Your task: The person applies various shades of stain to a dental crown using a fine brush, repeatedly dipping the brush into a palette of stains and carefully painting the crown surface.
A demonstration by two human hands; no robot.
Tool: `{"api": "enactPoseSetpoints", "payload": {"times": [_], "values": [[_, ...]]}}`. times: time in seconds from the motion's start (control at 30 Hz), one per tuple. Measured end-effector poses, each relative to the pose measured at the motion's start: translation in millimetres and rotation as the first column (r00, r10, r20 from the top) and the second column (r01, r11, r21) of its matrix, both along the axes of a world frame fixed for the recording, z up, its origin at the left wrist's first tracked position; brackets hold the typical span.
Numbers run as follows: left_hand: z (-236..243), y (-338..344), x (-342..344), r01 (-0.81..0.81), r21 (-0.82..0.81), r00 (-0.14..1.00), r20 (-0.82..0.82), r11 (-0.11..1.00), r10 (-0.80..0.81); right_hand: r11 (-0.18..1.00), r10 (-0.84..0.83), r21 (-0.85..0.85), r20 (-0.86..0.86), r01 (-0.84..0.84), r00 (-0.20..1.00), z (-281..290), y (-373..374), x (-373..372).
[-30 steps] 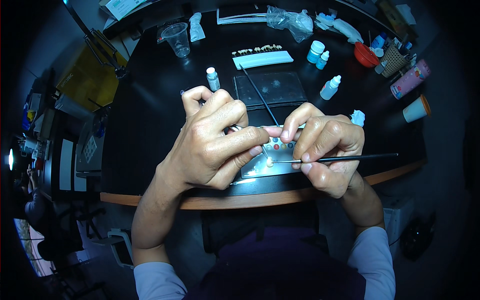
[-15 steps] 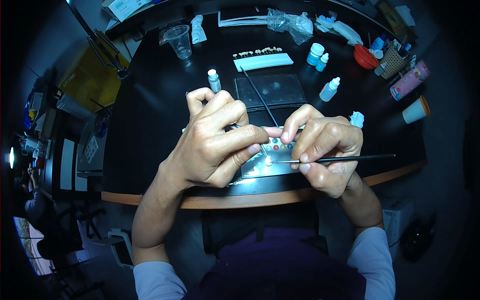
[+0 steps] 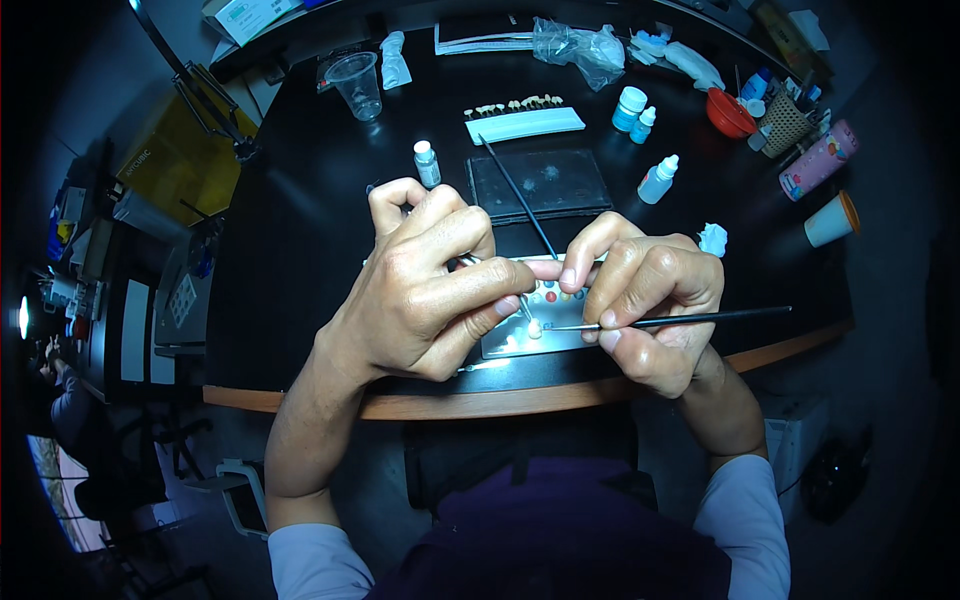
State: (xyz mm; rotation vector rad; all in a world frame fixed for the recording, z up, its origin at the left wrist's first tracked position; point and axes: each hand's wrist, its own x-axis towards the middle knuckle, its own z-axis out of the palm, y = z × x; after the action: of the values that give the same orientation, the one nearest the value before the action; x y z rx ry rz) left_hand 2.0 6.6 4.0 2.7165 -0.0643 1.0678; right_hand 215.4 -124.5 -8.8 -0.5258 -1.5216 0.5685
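Note:
My left hand (image 3: 425, 285) grips a thin metal tool whose tip carries a small white tooth-shaped piece (image 3: 534, 327). My right hand (image 3: 650, 300) pinches a thin black brush (image 3: 690, 320) lying level, its tip touching that piece. Both hands hover over a shiny metal palette (image 3: 530, 335) with small dabs of colour, near the front edge of the black table (image 3: 300, 250). The fingertips of both hands touch above the palette.
A dark glass slab (image 3: 540, 180) with a second black brush (image 3: 515, 190) across it lies behind the hands. Farther back: a white strip with a row of small teeth (image 3: 522, 120), several small dropper bottles (image 3: 658, 180), a clear plastic cup (image 3: 355, 85), a red bowl (image 3: 728, 112), a paper cup (image 3: 830, 220).
Both hands have slid slightly toward the front edge; the brush tip stays at the small white piece. Little else differs.

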Motion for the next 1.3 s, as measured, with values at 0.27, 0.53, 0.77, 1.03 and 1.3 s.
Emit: {"api": "enactPoseSetpoints", "payload": {"times": [0.27, 0.53, 0.77, 1.03, 1.3], "values": [[1.4, 0.1, -0.8, 0.001, -0.002, 1.0, -0.012, 1.0, -0.001, 1.0, -0.005, 0.021, 0.02, 0.005, 1.0, 1.3, 1.6, -0.1], [0.7, 0.1, -0.8, 0.006, 0.0, 1.0, -0.006, 1.0, -0.006, 0.999, -0.022, 0.026, 0.063, 0.02, 0.998, 2.1, 1.3, 0.1], [2.8, -0.8, -1.2, 0.005, -0.003, 1.0, -0.026, 1.0, -0.005, 0.999, -0.033, 0.019, 0.042, 0.032, 0.999, 3.1, 0.2, -1.0], [4.4, -0.3, -1.8, 0.022, -0.03, 0.999, -0.027, 0.999, -0.023, 0.999, -0.044, 0.03, 0.118, 0.041, 0.992, 7.2, -0.2, 0.6], [3.3, -0.7, -1.5, 0.023, -0.025, 0.999, -0.028, 0.999, -0.024, 0.999, -0.035, 0.022, 0.097, 0.033, 0.995, 5.2, -0.9, 1.0]]}}
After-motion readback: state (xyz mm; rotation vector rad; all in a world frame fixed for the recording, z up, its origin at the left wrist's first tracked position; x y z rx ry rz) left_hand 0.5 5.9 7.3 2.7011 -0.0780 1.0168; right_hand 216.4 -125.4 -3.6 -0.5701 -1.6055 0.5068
